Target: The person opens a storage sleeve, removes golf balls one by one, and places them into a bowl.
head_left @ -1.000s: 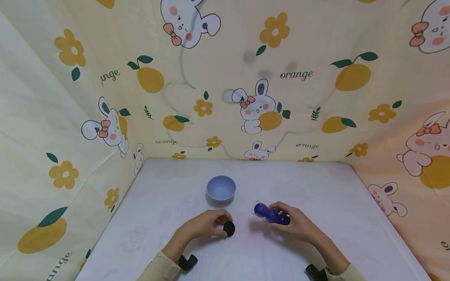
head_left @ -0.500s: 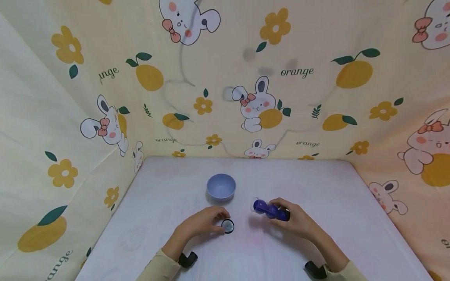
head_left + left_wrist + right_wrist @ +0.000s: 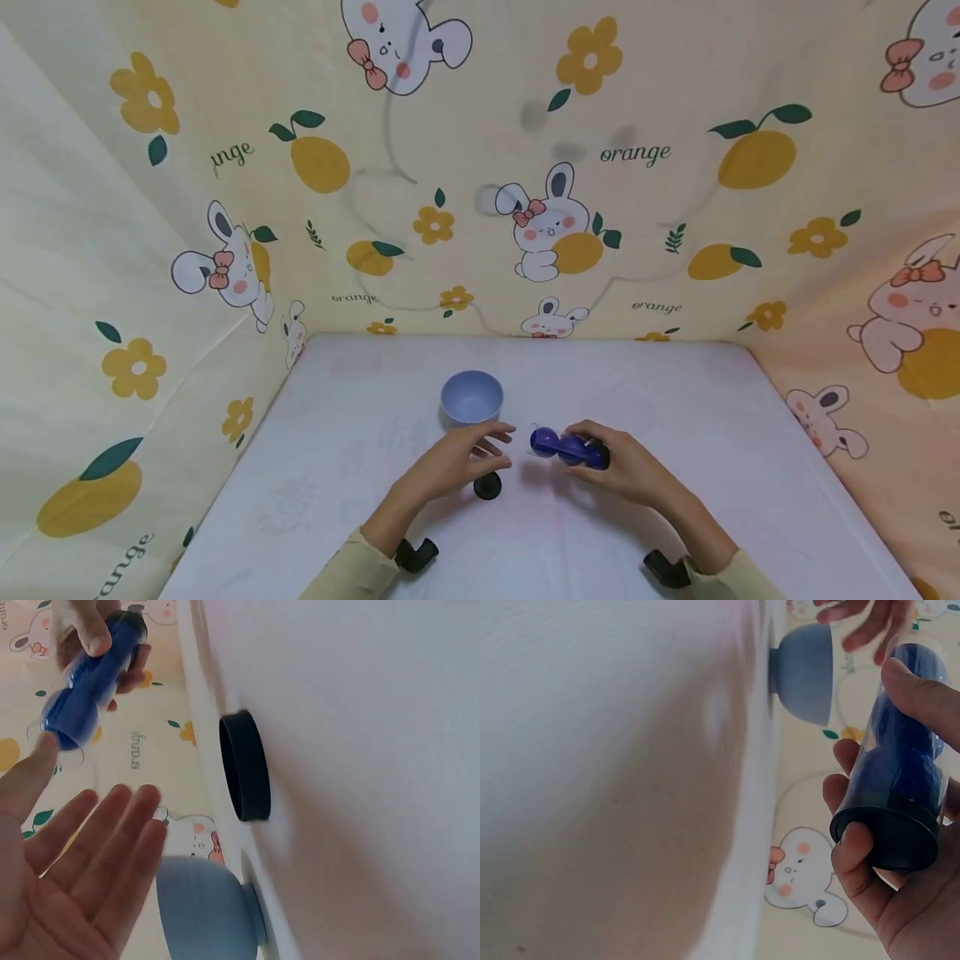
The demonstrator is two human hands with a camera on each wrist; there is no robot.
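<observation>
A clear plastic tube [image 3: 558,447] with several blue balls inside tilts above the table, its black base showing in the right wrist view. My right hand [image 3: 632,468] grips this tube [image 3: 900,776], thumb on one side and fingers curled round the other. Just short of the tube's uncapped end, my left hand [image 3: 450,460] reaches out with extended fingers and nothing in them. Below that hand, a round black cap [image 3: 487,487] lies on the table; the left wrist view gives the cap [image 3: 253,766] from its side, apart from the fingers.
A light blue bowl [image 3: 471,395] stands behind my left hand, which overlaps its front edge in the head view. Under everything is a white-covered table [image 3: 360,375]. Printed cloth walls [image 3: 465,133] with rabbits and oranges close off the back and both sides.
My left hand has let go of the black cap, now on the table, and moved up and right toward the tube. The tube has shifted slightly left in my right hand.
</observation>
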